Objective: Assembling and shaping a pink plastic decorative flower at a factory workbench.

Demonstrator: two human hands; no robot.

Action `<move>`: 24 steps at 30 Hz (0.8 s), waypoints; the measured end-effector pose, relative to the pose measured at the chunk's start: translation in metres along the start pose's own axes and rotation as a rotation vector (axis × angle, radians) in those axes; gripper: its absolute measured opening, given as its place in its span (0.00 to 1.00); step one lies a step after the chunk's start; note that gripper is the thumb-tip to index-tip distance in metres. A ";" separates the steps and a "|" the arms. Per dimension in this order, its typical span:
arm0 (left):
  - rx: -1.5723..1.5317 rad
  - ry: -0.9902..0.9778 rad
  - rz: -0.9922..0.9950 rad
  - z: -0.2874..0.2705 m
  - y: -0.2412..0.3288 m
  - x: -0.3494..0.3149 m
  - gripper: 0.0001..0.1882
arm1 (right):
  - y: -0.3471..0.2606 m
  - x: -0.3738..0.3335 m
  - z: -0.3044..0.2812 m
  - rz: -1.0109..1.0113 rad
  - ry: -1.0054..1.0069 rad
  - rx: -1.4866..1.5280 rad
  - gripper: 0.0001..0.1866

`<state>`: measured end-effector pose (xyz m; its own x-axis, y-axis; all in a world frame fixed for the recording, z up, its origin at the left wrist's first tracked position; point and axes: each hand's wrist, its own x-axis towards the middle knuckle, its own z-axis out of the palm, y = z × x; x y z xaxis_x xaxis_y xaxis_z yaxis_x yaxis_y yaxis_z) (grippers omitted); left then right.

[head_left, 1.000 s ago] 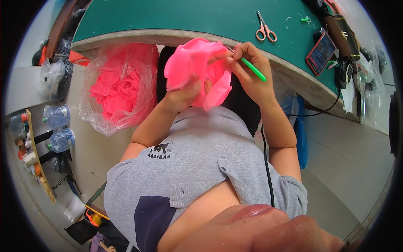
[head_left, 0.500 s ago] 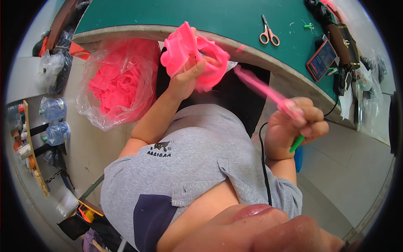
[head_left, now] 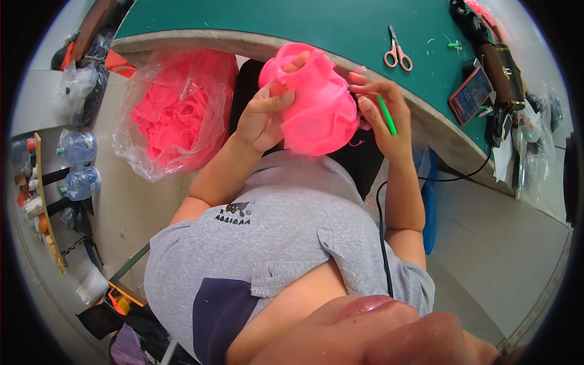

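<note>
Both hands work a bundle of pink fabric held up just below the tabletop edge.

The pink fabric piece (head_left: 316, 106) sits between the hands, in front of the chest and just short of the green tabletop (head_left: 292, 21) — its bulk leans toward the left hand (head_left: 264, 115), which is nearer and curled shut around its left side, thumb on top. The right hand (head_left: 383, 112) touches the fabric's right edge with pinched fingertips while a thin green tool (head_left: 385, 115) lies gripped along its fingers, pointing down and away from the fabric. Left of the fabric stands a clear bag of pink pieces (head_left: 176, 115); beyond it, on the tabletop, lie scissors (head_left: 396, 53).
</note>
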<state>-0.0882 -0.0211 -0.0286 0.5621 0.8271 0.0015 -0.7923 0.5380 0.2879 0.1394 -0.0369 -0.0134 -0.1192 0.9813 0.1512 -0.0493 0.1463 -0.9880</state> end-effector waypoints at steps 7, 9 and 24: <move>-0.263 0.053 -0.179 -0.005 -0.010 0.006 0.27 | -0.001 0.000 0.016 0.073 0.189 0.096 0.12; -0.269 0.098 -0.167 0.005 -0.014 0.009 0.27 | 0.003 0.005 0.006 0.060 0.237 0.083 0.12; 0.215 -0.071 -0.048 0.029 -0.024 -0.002 0.39 | -0.032 0.008 0.027 -0.569 0.093 -0.714 0.13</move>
<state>-0.0635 -0.0402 -0.0081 0.6191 0.7839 0.0481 -0.6999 0.5229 0.4865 0.1129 -0.0376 0.0204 -0.1826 0.7392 0.6482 0.5521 0.6226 -0.5545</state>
